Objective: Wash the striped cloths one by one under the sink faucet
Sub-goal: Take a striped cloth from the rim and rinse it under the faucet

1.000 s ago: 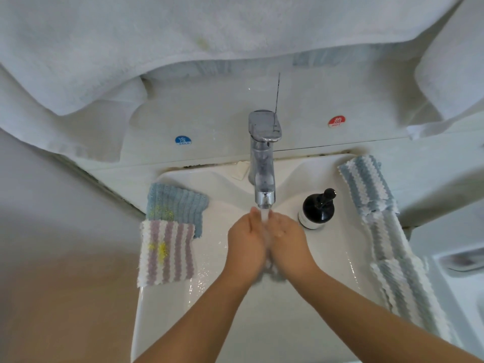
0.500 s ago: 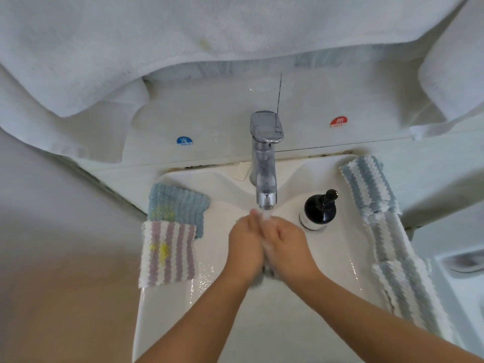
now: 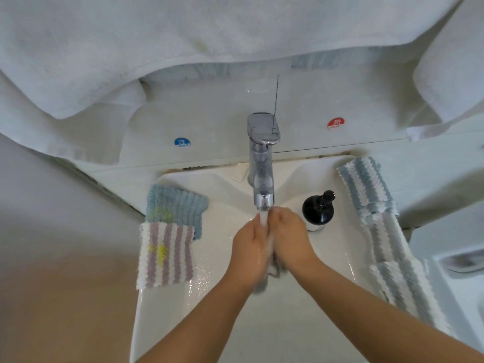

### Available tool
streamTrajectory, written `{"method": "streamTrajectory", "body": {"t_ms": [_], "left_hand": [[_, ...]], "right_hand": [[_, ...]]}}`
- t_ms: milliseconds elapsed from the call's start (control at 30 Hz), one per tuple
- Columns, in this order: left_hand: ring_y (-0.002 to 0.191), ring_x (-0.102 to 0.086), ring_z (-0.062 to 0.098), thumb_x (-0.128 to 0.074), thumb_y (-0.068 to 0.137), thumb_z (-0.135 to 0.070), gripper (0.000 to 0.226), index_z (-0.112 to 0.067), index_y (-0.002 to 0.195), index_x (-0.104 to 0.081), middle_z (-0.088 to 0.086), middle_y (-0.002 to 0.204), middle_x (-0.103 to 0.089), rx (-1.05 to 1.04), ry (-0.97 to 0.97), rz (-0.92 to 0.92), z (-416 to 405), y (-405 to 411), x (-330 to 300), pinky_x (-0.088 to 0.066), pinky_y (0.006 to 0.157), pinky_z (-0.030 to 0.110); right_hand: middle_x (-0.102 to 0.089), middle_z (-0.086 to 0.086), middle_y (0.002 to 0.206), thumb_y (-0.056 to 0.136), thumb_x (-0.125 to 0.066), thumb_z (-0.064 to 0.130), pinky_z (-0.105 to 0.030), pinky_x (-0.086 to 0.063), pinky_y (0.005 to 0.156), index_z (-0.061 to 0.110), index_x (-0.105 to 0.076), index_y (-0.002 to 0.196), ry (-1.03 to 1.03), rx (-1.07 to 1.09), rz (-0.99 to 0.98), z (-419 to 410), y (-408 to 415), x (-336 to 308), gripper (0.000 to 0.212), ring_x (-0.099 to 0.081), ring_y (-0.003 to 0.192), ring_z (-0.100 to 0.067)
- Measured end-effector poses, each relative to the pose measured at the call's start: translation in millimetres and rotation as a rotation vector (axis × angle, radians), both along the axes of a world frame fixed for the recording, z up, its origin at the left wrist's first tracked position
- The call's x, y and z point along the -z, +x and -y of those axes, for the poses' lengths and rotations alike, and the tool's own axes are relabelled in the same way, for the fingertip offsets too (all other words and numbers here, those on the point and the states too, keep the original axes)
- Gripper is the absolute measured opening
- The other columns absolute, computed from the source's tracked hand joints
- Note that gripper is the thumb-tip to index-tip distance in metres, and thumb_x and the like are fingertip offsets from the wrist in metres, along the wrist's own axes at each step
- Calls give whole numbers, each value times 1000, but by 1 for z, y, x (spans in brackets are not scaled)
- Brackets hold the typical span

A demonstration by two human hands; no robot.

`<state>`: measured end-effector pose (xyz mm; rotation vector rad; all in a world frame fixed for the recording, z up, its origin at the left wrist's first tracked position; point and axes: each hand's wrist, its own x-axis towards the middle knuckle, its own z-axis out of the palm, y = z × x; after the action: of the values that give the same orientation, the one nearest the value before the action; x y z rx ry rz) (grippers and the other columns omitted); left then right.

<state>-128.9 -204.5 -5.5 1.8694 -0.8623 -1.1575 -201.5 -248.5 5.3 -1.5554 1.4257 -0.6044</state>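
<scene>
Water runs from the chrome faucet (image 3: pixel 262 163) onto my two hands, pressed together over the white sink (image 3: pixel 262 323). My left hand (image 3: pixel 250 250) and my right hand (image 3: pixel 290 239) grip a wet grey-striped cloth (image 3: pixel 272 271) between them; only its lower end shows below the palms. On the sink's left rim lie a pink-striped cloth (image 3: pixel 165 258) with yellow stains and a blue cloth (image 3: pixel 175 208) with a yellow stain. Along the right rim lie blue-and-white striped cloths (image 3: pixel 377 221), overlapping in a row.
A black soap pump bottle (image 3: pixel 317 209) stands just right of the faucet, close to my right hand. White towels (image 3: pixel 157 48) hang overhead across the back wall. Cold (image 3: pixel 182 142) and hot (image 3: pixel 335 123) stickers mark the wall. A soap dish (image 3: pixel 466 263) sits at far right.
My hands have rubbed against each other on the cloth, the right hand sliding up towards the spout. The water keeps running.
</scene>
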Motion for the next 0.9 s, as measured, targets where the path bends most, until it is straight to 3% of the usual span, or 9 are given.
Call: {"method": "streamTrajectory", "body": {"t_ms": [100, 200, 300, 367, 433, 567, 667, 800, 900], "left_hand": [[62, -61, 17, -37, 105, -31, 41, -10, 73, -53, 1, 62, -58, -76, 2, 9, 2, 9, 1, -44, 50, 13], [66, -53, 17, -38, 103, -40, 50, -3, 73, -53, 7, 69, -55, -87, -7, -15, 5, 26, 8, -44, 65, 28], [69, -49, 19, -45, 99, -45, 47, -6, 74, -53, 10, 72, -51, -11, 39, -39, 5, 35, 11, -40, 68, 34], [62, -52, 17, -50, 98, -43, 42, -10, 71, -54, 5, 67, -55, 13, 66, -68, 5, 38, 12, -41, 63, 29], [58, -58, 13, -55, 95, -40, 37, -14, 69, -58, -1, 63, -62, 24, 57, -78, 5, 42, 9, -44, 59, 25], [60, -58, 18, -59, 94, -35, 31, -12, 73, -56, 0, 62, -59, 75, -13, -125, 8, 51, 0, -46, 58, 28], [62, -55, 10, -57, 96, -25, 28, -11, 72, -54, -5, 63, -57, 195, -33, -136, 7, 53, -3, -44, 65, 24], [86, -68, 31, -56, 98, -27, 30, 1, 94, -64, 13, 89, -71, 241, -55, -147, 7, 56, -1, -51, 90, 42], [81, -69, 21, -58, 91, -44, 39, -6, 90, -70, 10, 88, -73, 261, -36, -100, 8, 60, -3, -51, 87, 37]], "right_hand": [[-53, 6, 50, 100, -46, 32, -16, -38, 45, 20, -46, 60, 190, -29, 135, -16, -3, 3, 42, -53, 45, -7], [-44, 13, 45, 101, -44, 38, -15, -36, 47, 21, -40, 58, 274, -189, 197, -26, -15, 2, 47, -42, 44, -3], [-49, 9, 53, 101, -45, 34, -14, -40, 50, 11, -49, 63, 367, -104, 251, -15, -26, 4, 45, -46, 48, -5], [-50, 1, 63, 99, -47, 37, -23, -44, 58, 10, -51, 69, 384, -27, 230, -9, -31, 9, 41, -49, 58, -12], [-43, -4, 70, 98, -47, 31, -29, -36, 62, 14, -48, 73, 355, -17, 142, -7, -34, 15, 30, -41, 65, -16], [-55, 3, 80, 97, -44, 17, -20, -37, 60, 15, -57, 92, 296, -11, 84, -7, -35, 18, 14, -49, 70, -11], [-64, 7, 89, 100, -42, 23, -14, -42, 72, 16, -63, 99, 278, -68, 161, -2, -28, 13, 22, -58, 83, -6], [-66, -16, 91, 101, -35, 46, -38, -48, 79, 4, -64, 94, 229, -234, 97, 2, -22, 12, 51, -56, 78, -16], [-71, -1, 96, 102, -33, 46, -23, -49, 83, 19, -69, 97, 261, -281, 136, 3, -22, 8, 46, -64, 91, -13]]}}
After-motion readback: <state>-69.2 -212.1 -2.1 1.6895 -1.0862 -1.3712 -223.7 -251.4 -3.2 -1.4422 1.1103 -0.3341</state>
